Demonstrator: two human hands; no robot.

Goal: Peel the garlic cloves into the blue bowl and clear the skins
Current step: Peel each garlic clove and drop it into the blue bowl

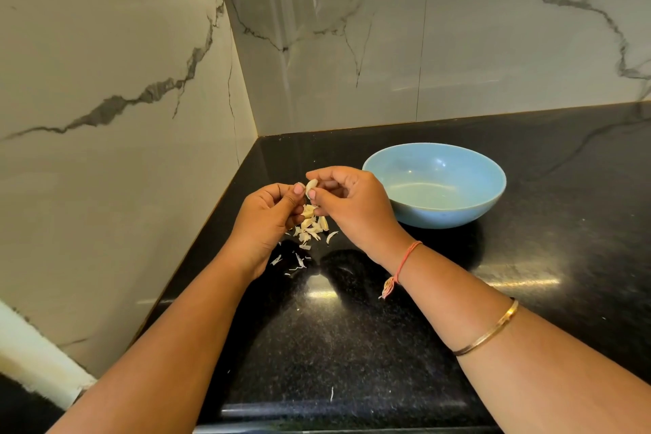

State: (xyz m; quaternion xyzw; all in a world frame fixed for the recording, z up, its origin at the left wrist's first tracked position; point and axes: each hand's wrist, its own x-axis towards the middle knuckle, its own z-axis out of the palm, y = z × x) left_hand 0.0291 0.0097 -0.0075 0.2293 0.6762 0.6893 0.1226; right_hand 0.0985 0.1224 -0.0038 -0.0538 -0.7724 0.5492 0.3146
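One risk: your pinch slips, and the garlic clove (311, 186) drops among the skins (305, 239), not into the blue bowl (440, 218).
Walls (387, 46): two, marble-veined, meeting in a corner.
Counter (352, 345): black, speckled, glossy.
Blue bowl: empty, just right of your hands.
Left hand (267, 211), right hand (352, 208): both pinching the one clove above the counter.
Skins: piled with spare cloves (322, 224) beneath your hands, with flakes strewn nearer you.
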